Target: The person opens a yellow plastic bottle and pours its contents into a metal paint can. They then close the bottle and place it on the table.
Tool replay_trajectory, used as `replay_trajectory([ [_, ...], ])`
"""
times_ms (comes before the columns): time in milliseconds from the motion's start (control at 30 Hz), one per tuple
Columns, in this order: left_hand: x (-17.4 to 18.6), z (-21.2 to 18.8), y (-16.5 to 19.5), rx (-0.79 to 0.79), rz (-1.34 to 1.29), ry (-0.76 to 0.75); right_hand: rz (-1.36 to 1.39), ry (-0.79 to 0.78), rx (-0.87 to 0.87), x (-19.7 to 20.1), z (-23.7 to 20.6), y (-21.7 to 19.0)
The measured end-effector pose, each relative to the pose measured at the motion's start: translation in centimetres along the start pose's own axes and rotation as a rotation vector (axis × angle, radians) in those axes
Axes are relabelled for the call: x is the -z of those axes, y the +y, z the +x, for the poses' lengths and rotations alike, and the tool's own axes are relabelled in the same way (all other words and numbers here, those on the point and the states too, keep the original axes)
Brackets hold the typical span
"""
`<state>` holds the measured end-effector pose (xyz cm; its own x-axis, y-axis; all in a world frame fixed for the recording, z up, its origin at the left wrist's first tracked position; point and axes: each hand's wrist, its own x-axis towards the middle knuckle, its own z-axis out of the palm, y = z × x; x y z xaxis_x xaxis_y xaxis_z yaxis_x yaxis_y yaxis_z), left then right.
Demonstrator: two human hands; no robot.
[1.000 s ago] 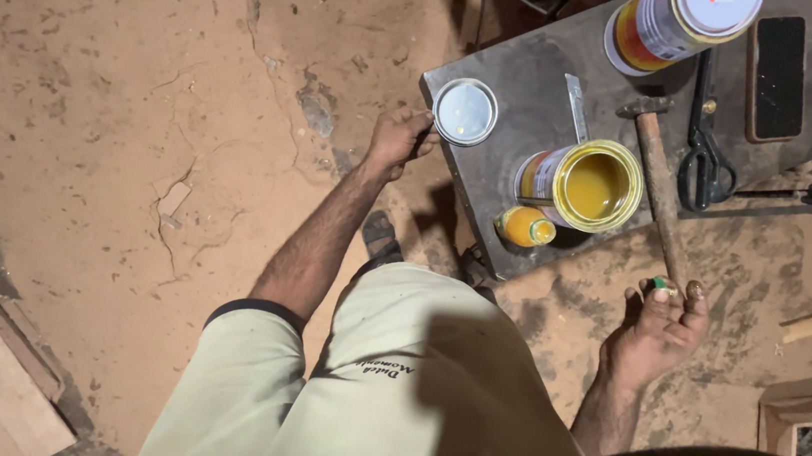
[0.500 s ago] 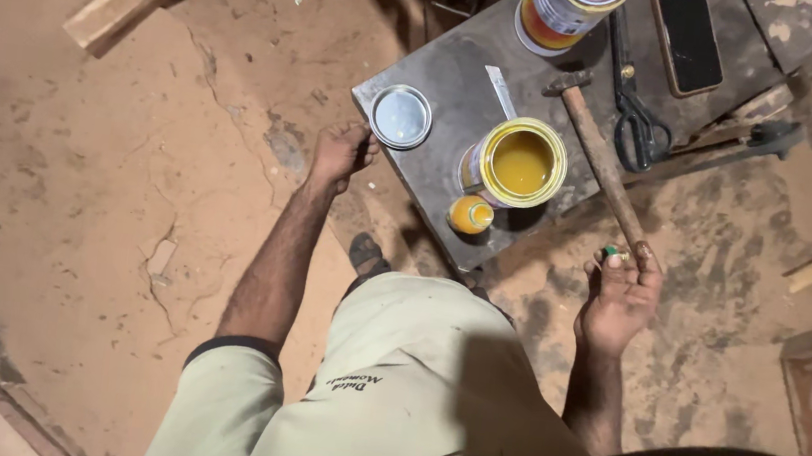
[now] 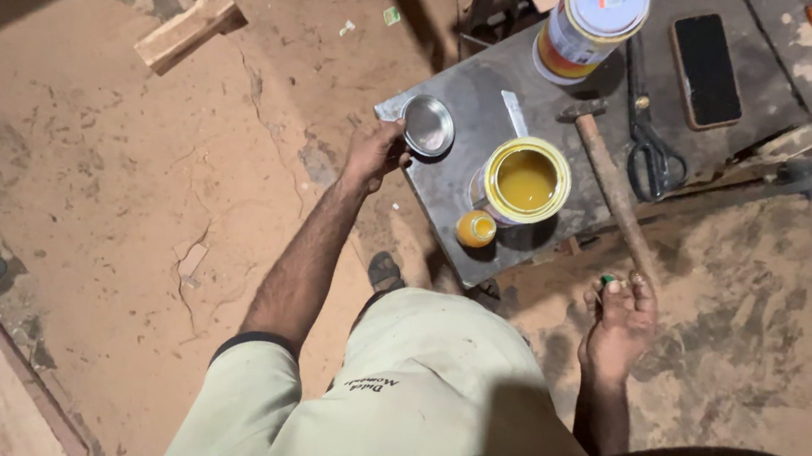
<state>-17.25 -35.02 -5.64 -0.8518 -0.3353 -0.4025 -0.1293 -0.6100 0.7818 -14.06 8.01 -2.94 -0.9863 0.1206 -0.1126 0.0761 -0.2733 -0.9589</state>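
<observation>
Dark surface (image 3: 451, 178): open yellow paint can (image 3: 525, 181) mid-surface, hammer (image 3: 612, 184) beside it. My left hand (image 3: 376, 152) has slid from the surface's edge onto the round metal lid (image 3: 428, 125), fingers closing on its rim. Right hand (image 3: 620, 321), off the surface, pinches a small green-tipped object (image 3: 608, 279), unchanged.

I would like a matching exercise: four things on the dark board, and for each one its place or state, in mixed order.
Things:
1. open paint can
2. round metal lid
3. hammer
4. black phone

Places or states:
a. at the left hand
b. lying flat at the board's far side
c. full of yellow liquid
d. wooden handle pointing to the right hand

Pairs: 1-c, 2-a, 3-d, 4-b
</observation>
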Motion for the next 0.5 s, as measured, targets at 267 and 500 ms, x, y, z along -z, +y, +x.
replay_trajectory([
  [267, -0.9, 1.1, 0.1, -0.111, 0.123, 0.048, 0.033, -0.023, -0.039, 0.7, 0.8, 0.9],
  [500, -5.9, -3.8, 3.0, -0.842, 0.696, -0.119, 0.036, 0.009, -0.141, 1.5, 0.9, 1.2],
])
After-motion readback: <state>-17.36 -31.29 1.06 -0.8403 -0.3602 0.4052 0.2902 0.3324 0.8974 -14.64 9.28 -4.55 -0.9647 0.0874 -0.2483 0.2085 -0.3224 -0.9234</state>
